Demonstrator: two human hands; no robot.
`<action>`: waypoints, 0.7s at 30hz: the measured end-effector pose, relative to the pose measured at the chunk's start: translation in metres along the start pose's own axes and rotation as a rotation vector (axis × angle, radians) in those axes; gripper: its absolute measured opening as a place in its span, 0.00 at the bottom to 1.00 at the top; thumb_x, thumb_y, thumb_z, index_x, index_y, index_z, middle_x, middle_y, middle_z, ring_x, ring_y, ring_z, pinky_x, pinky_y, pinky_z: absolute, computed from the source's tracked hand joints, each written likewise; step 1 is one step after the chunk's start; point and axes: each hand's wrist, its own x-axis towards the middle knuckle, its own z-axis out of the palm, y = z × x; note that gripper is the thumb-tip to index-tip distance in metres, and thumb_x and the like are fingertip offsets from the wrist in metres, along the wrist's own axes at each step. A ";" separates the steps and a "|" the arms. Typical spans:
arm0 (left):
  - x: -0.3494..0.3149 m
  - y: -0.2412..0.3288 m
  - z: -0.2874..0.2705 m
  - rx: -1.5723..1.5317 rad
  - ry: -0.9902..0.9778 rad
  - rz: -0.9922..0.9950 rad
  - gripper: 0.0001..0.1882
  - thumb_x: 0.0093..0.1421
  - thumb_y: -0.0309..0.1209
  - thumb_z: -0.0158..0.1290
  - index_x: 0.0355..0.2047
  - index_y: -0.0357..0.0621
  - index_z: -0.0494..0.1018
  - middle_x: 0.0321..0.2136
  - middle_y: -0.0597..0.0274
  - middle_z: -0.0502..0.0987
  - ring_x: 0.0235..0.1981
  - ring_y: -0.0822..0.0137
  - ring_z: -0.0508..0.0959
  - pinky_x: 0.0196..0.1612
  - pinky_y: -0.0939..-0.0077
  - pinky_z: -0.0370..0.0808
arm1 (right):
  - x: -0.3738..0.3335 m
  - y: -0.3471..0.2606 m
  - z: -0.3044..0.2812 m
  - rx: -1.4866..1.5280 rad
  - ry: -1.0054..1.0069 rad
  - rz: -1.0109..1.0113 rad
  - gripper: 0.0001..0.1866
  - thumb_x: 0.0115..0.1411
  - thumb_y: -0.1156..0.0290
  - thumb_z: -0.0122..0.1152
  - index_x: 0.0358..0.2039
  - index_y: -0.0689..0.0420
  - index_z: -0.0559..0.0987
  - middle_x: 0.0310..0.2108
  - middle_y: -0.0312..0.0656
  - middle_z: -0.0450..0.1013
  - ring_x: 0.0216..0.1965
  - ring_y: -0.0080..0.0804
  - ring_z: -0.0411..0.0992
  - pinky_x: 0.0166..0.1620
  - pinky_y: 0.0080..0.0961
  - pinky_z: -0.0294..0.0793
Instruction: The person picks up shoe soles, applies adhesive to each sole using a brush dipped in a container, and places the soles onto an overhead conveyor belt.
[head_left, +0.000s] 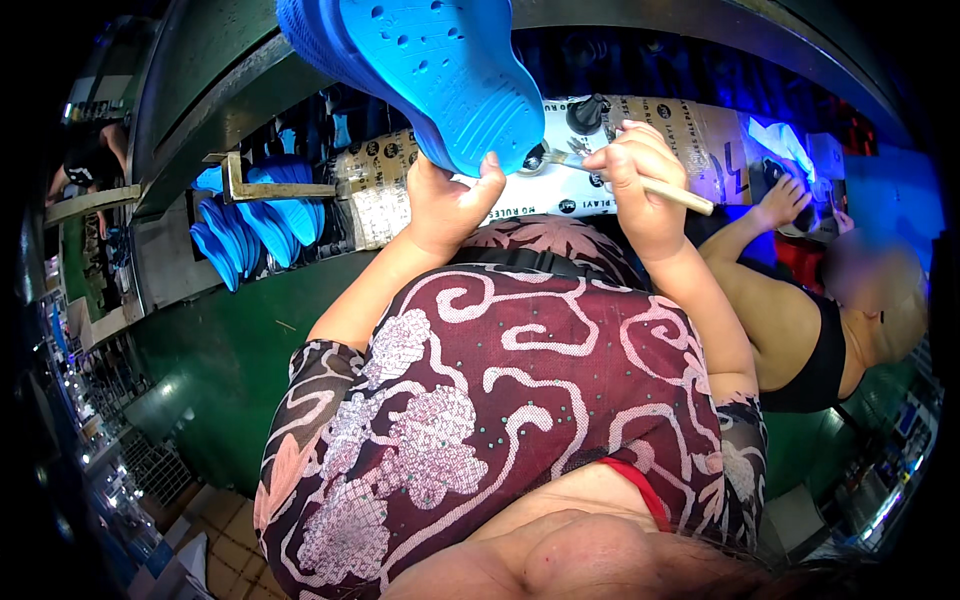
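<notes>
In front of me my left hand (450,200) is closed on the near, rounded end of a bright blue foam shoe sole (440,80). The sole has small holes at its far end and a ridged patch nearer me. My right hand (645,180) grips a flat brush (672,192) by its pale wooden handle. The brush's tip points left, close to the sole's near edge. Just beyond it, a black cone-shaped thing (587,115) stands on the printed cardboard (700,150) covering the bench.
Several blue soles (250,235) hang or lie by a metal bracket (235,180) at the left. A metal rail (200,120) crosses at upper left. On the right, a co-worker (800,310) reaches toward the bench under blue light. Green floor (200,350) lies to the left.
</notes>
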 end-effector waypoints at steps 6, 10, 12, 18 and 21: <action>0.007 0.010 0.010 -0.050 0.001 0.020 0.18 0.48 0.22 0.56 0.40 0.33 0.67 0.32 0.57 0.76 0.34 0.72 0.76 0.39 0.77 0.71 | -0.001 -0.005 -0.012 -0.199 -0.133 -0.095 0.10 0.52 0.71 0.57 0.15 0.57 0.75 0.13 0.36 0.66 0.19 0.33 0.64 0.36 0.29 0.62; 0.013 0.010 0.002 -0.005 -0.067 0.020 0.13 0.50 0.22 0.54 0.37 0.32 0.71 0.35 0.56 0.76 0.35 0.69 0.75 0.42 0.75 0.70 | -0.010 0.003 -0.041 -0.178 0.071 -0.099 0.10 0.51 0.75 0.54 0.14 0.56 0.75 0.16 0.38 0.70 0.23 0.35 0.67 0.40 0.33 0.65; 0.024 0.034 0.003 0.014 -0.144 -0.045 0.15 0.53 0.22 0.52 0.42 0.30 0.68 0.38 0.52 0.75 0.37 0.65 0.75 0.45 0.72 0.70 | -0.026 0.015 -0.052 -0.103 0.178 -0.002 0.10 0.52 0.75 0.52 0.14 0.58 0.75 0.16 0.39 0.69 0.24 0.36 0.66 0.38 0.32 0.65; 0.074 0.073 0.040 -0.330 -0.717 -0.559 0.37 0.47 0.34 0.58 0.53 0.33 0.54 0.37 0.51 0.73 0.24 0.68 0.76 0.18 0.83 0.72 | -0.073 0.017 -0.098 -0.162 0.351 0.163 0.11 0.53 0.76 0.52 0.15 0.58 0.76 0.15 0.41 0.68 0.20 0.37 0.65 0.28 0.30 0.63; 0.109 0.090 0.126 -0.506 -1.094 -0.641 0.39 0.45 0.35 0.57 0.54 0.31 0.55 0.29 0.57 0.75 0.12 0.76 0.70 0.12 0.86 0.67 | -0.098 0.013 -0.135 -0.274 0.385 0.241 0.11 0.53 0.76 0.54 0.15 0.60 0.76 0.14 0.42 0.68 0.20 0.37 0.65 0.27 0.31 0.63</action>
